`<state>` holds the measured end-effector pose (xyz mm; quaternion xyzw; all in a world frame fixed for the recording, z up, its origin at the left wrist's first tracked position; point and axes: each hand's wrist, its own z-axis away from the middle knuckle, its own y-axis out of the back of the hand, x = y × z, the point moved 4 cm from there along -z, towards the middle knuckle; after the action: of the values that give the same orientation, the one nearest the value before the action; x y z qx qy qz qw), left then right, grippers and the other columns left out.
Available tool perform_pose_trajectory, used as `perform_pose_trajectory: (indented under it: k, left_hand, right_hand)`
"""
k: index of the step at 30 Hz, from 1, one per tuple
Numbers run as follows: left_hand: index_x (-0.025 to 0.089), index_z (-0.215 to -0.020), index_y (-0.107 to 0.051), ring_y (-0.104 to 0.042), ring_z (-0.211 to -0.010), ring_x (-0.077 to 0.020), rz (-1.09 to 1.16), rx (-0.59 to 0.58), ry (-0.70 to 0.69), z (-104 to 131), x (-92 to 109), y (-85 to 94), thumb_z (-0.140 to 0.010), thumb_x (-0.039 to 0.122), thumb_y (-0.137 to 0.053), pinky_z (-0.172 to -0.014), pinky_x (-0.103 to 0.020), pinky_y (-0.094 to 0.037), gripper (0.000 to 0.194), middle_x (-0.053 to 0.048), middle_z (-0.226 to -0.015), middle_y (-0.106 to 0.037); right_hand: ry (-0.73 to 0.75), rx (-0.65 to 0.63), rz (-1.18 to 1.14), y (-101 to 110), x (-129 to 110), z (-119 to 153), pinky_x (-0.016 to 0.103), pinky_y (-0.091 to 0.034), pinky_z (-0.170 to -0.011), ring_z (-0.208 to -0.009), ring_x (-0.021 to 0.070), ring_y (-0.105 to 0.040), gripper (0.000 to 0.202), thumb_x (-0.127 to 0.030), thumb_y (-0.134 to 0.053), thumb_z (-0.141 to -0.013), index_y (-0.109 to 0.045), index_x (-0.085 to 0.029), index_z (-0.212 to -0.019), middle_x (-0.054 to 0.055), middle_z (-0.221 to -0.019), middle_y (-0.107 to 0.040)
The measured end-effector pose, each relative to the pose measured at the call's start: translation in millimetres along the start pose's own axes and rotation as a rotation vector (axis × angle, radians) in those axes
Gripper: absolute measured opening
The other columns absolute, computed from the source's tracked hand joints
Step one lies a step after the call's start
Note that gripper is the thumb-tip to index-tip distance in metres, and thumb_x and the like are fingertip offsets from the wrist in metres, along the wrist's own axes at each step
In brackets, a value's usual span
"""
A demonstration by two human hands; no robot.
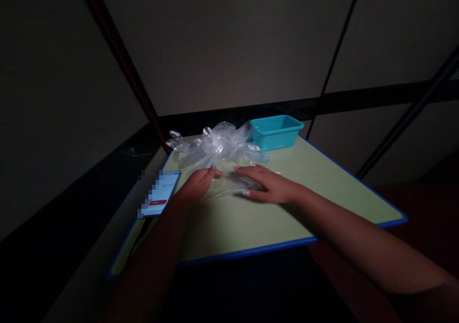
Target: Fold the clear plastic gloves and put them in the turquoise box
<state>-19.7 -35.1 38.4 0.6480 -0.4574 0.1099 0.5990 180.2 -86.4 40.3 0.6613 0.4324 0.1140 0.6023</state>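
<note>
A sheet of clear plastic (229, 185) lies on the yellow-topped table between my hands. My left hand (200, 183) is closed at the sheet's left side, thumb and fingers together on its edge. Over the sheet's right part rests my right hand (267, 183), its fingers spread and pointing left, the palm down. Just beyond both hands is a crumpled heap of clear plastic, seemingly thin gloves or bags (218, 144). Its near edge runs up to the sheet, and I cannot tell where one ends.
A turquoise basket (278, 139) stands at the table's back right, touching the heap. On the left edge lies a lit phone (161, 194). The table (229, 232) has a blue rim, and dark-framed panels rise behind it.
</note>
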Motion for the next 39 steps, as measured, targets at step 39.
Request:
perform_pose_trajectory:
  k: [39]
  left_hand:
    - [0.024,-0.089,-0.069,-0.043,-0.125,-0.0234,-0.146,-0.378,-0.04,1.8,-3.9,-1.5,-0.07,0.039,-0.065,-0.102,-0.036,-0.032,0.024,-0.003,-0.123,-0.06]
  right_hand:
    - [-0.022,-0.231,-0.279,-33.6,-12.2,-7.0,0.057,0.017,-0.102,-0.135,0.0233,-0.025,0.043,-0.044,-0.031,-0.096,-0.042,-0.031,-0.135,0.005,-0.141,-0.041]
